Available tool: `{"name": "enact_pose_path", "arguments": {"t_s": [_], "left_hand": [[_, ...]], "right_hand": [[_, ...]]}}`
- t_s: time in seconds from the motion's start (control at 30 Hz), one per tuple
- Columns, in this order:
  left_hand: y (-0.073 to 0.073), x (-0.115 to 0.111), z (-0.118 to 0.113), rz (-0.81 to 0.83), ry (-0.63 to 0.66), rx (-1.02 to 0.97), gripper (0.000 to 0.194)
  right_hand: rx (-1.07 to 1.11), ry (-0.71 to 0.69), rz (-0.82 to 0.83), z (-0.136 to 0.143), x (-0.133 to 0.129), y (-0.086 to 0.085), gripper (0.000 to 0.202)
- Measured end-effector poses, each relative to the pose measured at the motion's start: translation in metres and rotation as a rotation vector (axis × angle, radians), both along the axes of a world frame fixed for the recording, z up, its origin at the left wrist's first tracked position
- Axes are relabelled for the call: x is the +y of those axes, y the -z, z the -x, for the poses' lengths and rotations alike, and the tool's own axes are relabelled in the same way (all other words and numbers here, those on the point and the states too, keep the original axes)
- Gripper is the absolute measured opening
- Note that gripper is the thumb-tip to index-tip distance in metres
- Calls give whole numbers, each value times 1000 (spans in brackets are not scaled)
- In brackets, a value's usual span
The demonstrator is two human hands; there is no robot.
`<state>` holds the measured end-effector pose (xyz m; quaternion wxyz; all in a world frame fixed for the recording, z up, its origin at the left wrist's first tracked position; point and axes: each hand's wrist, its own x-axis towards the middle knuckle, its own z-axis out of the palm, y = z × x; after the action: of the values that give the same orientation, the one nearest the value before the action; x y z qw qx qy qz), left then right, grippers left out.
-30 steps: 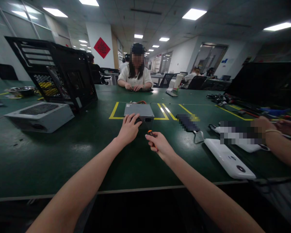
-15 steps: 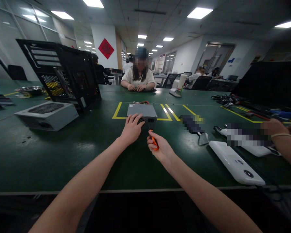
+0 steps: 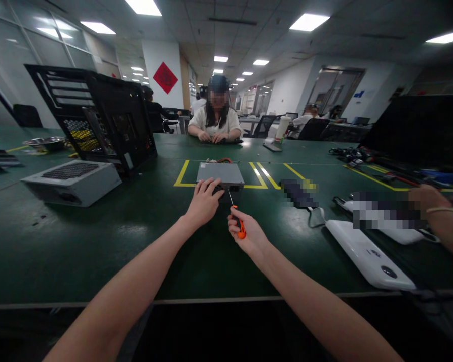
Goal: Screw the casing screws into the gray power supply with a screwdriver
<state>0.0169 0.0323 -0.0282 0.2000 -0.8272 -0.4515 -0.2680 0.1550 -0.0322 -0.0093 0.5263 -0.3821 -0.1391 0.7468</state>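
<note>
A grey computer power supply point(image 3: 221, 172) lies within yellow tape marks on the green table, its socket side facing me. My left hand point(image 3: 205, 201) holds its near left corner, fingers over the top edge and thumb against the front. In my right hand point(image 3: 248, 231) is a screwdriver point(image 3: 242, 230) with an orange and black handle, the fingers closed round it. The thin shaft points up at the front face of the power supply, close to the socket. Whether the tip touches a screw is too small to tell.
To the left stand a second power supply point(image 3: 73, 183), a black computer case point(image 3: 109, 120) and a metal bowl point(image 3: 49, 144). Rightward lie a phone point(image 3: 298, 193) and a white device point(image 3: 368, 251) with a cable. Another person's hand point(image 3: 430, 201) is at far right; a co-worker point(image 3: 215, 118) sits opposite.
My right hand has drawn slightly down and toward me, and more of the screwdriver's shaft now shows. My left hand stays on the power supply.
</note>
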Motion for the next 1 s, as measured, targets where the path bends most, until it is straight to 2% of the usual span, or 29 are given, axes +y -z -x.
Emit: {"name": "enact_pose_path", "arguments": {"t_s": [0.2,0.4,0.6,0.8,1.0], "left_hand": [[0,0,0,-9,2,-4,36],[-1,-2,1,-8,4,-6,36],[-1,-2,1,0,5,-18,38],[0,-1,1,-2,7,-7,36],[0,-1,0,-10,6,-14,37]], "right_hand": [[-6,-91,9,1,0,2,32],[-36,-32,-7,2,1,4,18],[-36,-102,9,3,-1,2,32],[-27,-7,-17,1,0,1,16],[-8,-78,7,1,-1,0,32]]}}
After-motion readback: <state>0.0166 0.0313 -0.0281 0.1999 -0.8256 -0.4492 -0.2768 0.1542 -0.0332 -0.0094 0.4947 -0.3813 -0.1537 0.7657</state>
